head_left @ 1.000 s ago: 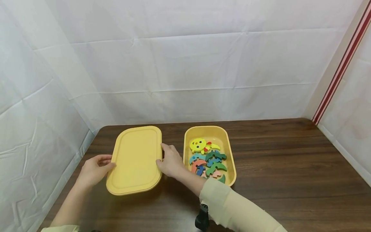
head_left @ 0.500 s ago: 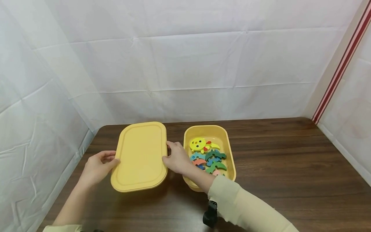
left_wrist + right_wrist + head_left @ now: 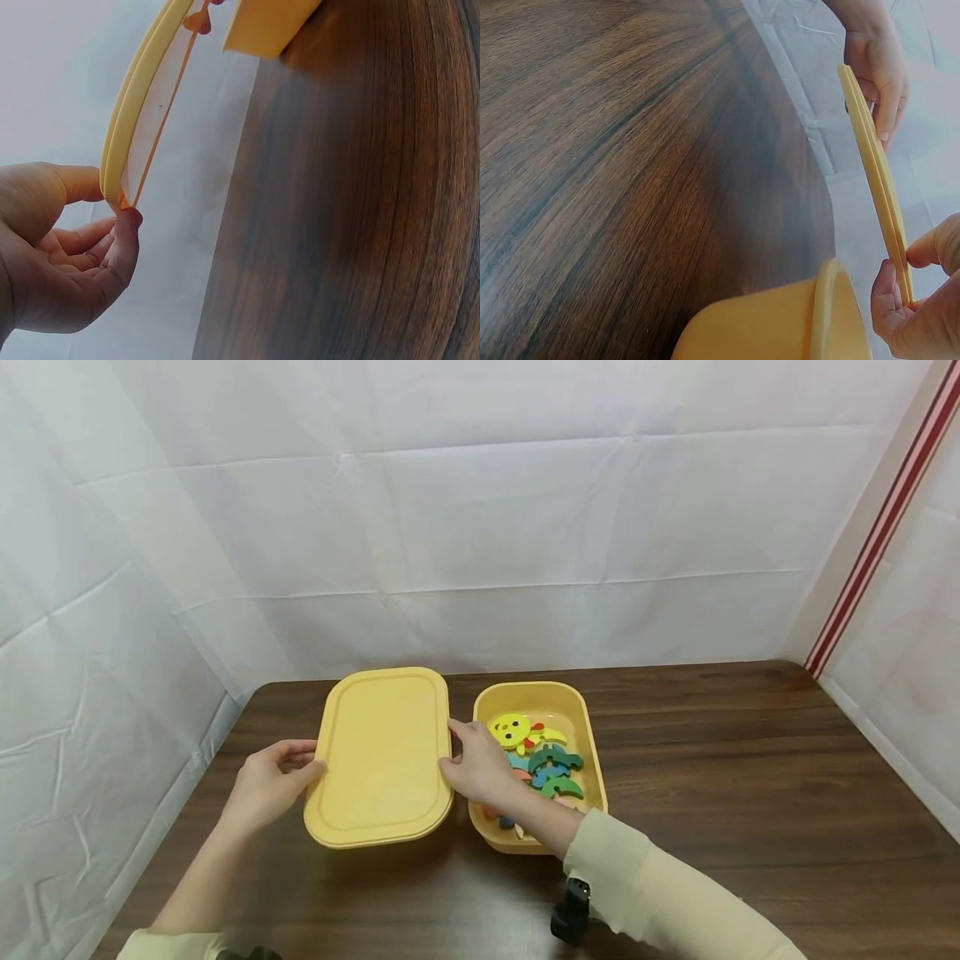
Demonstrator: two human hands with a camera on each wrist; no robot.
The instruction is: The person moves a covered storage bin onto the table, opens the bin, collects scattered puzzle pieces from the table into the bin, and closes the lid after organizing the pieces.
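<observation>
A flat yellow lid point(image 3: 384, 756) with rounded corners is held up above the table, left of an open yellow box point(image 3: 593, 777). My left hand point(image 3: 268, 783) pinches its left edge, thumb on top and fingers beneath, as the left wrist view shows at the lid's rim point(image 3: 133, 112). At the opposite edge, my right hand point(image 3: 483, 766) pinches the lid between thumb and fingers; the right wrist camera sees this grip too. The box holds several coloured pieces, among them a yellow chick-faced piece point(image 3: 512, 732) and green curved pieces point(image 3: 561, 787). My right hand and forearm partly cover them.
Both stand over a dark wood-grain table point(image 3: 720, 777). White sheeting point(image 3: 480, 527) rises behind the table and on both sides, with a red-striped band point(image 3: 885, 527) at the right corner. The box wall point(image 3: 757, 322) is close beneath my right wrist.
Both hands have carried the lid to the right and slightly away from me, nearer the box. My right forearm now covers more of the box's near part. The grips look unchanged.
</observation>
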